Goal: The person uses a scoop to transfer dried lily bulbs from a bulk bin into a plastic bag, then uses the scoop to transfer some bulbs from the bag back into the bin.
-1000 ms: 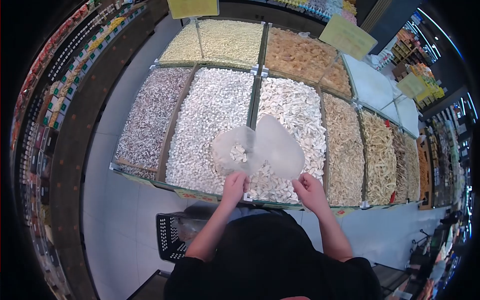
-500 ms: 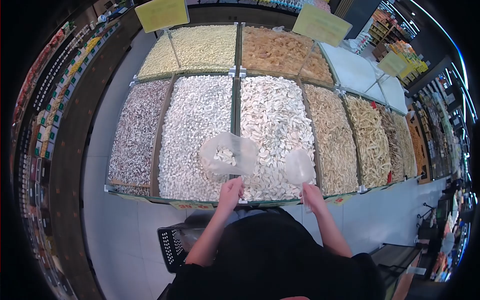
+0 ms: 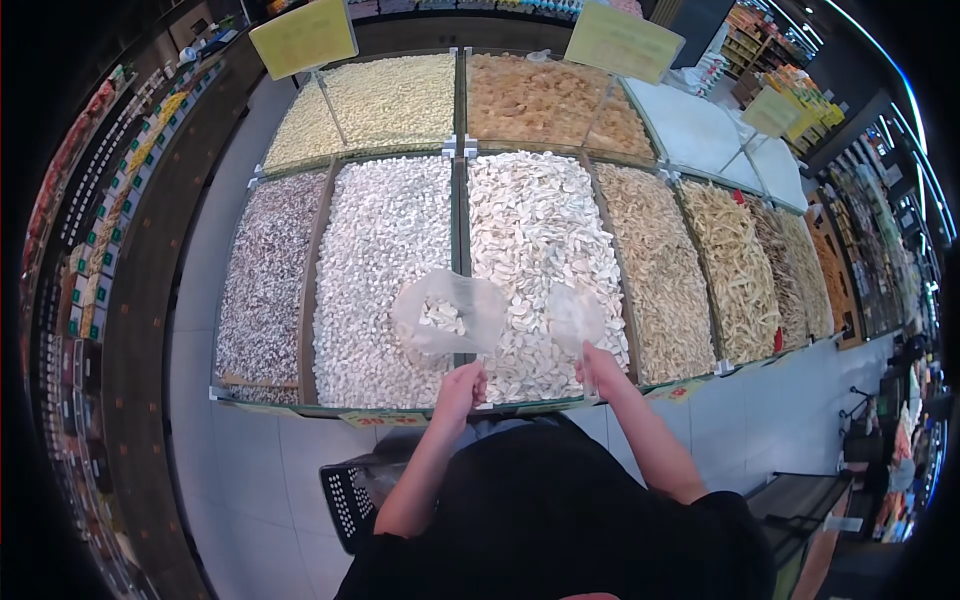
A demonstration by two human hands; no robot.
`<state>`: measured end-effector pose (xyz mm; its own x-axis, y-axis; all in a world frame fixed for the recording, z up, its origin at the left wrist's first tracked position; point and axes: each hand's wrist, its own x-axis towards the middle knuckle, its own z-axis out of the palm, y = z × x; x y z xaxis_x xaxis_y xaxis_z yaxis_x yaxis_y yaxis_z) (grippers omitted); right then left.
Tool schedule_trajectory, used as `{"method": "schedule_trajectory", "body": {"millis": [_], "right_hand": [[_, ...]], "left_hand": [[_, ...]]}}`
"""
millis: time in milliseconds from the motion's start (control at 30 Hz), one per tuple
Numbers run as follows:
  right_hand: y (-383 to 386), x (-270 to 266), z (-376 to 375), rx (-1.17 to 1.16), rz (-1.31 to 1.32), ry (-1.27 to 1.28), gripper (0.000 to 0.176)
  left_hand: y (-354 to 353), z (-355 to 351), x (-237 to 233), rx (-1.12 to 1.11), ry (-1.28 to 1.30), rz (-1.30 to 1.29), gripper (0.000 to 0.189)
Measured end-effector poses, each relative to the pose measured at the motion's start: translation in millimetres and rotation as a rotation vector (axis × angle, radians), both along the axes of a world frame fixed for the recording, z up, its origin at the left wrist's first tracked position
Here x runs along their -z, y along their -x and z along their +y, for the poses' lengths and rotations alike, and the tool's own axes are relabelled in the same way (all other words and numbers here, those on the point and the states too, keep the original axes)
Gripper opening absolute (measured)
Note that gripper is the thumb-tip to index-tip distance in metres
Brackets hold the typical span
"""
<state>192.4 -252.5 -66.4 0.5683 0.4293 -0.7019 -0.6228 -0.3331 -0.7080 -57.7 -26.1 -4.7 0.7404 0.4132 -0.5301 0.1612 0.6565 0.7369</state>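
My left hand (image 3: 461, 388) is closed on the gathered end of a translucent plastic bag (image 3: 482, 312). Some white slices show inside the bag, which overlaps the divider between two bins. In my right hand (image 3: 604, 374) is the handle of a clear plastic scoop (image 3: 577, 318), its round bowl low over a bin of flat white dried slices (image 3: 545, 215). Left of that bin lies a bin of small white cube-like pieces (image 3: 385, 235). Both hands are at the bins' front edge.
A speckled dark-and-white mix (image 3: 270, 270) fills the leftmost bin; tan dried strips (image 3: 655, 260) lie to the right. Yellow signs (image 3: 625, 45) rise on thin posts over the back bins. A black basket (image 3: 350, 500) is at my lower left. Shelving (image 3: 150, 230) runs along the left aisle.
My right hand has moved left and slightly up with the scoop, bringing its bowl nearer the bag. My left hand still grips the bag. The view has shifted a little.
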Motion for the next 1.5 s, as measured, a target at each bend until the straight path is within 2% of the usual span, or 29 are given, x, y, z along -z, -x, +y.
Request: {"method": "schedule_trajectory", "body": {"millis": [100,200,300,400,500,600,700,800,900,1000,1100,1200,1333,1400,1500], "right_hand": [[-3.1,3.2,5.7,-0.113,-0.254,0.173,0.044],[-9.6,0.0,17.6,0.035,-0.032,0.033,0.047],[-7.6,3.3,15.3,-0.075,-0.148,0.066,0.047],[-5.7,11.1,15.0,-0.212,-0.351,0.24,0.047],[-7.9,6.2,18.0,0.067,0.0,-0.028,0.047],[-19.5,-1.9,17.3,0.082,0.183,-0.163,0.048],[-15.3,2.2,23.6,-0.062,0.0,-0.03,0.048],[-6.5,0.2,31.1,0.111,0.12,-0.062,0.05],[-6.1,4.7,31.2,-0.147,-0.2,0.176,0.051],[-18.6,29.0,21.6,-0.144,-0.218,0.047,0.05],[-18.5,33.3,18.3,0.07,0.033,-0.142,0.049],[-6.8,3.2,18.2,0.086,-0.029,-0.102,0.045],[0.3,-23.9,1.4,-0.012,-0.141,-0.055,0.04],[7.9,-59.4,-4.4,-0.085,-0.196,0.0,0.038],[19.3,-121.0,-3.1,-0.179,-0.145,-0.011,0.037]], "left_hand": [[0.7,-0.2,-0.8,-0.004,-0.004,0.004,0.033],[2.8,0.4,-0.6,0.012,0.002,0.022,0.033],[5.1,0.6,1.1,0.007,0.001,0.044,0.034],[6.9,2.4,2.4,0.005,0.014,0.05,0.031],[7.7,2.9,2.6,0.01,0.004,0.046,0.031],[6.4,2.7,1.7,0.005,0.002,0.043,0.031],[5.8,2.7,1.4,0.002,-0.011,0.054,0.031],[6.3,3.1,3.8,0.005,-0.009,0.034,0.031],[9.9,2.7,7.7,0.016,0.005,0.043,0.033],[11.6,3.2,9.9,0.024,-0.001,0.04,0.034],[11.3,3.8,9.5,0.018,0.001,0.062,0.034],[7.0,6.2,10.6,-0.022,-0.013,0.045,0.033],[-0.6,10.8,6.6,-0.036,-0.031,0.017,0.035],[-3.4,13.6,6.8,-0.049,-0.04,-0.01,0.038],[-7.9,18.8,3.4,0.026,-0.129,0.07,0.043]]}}
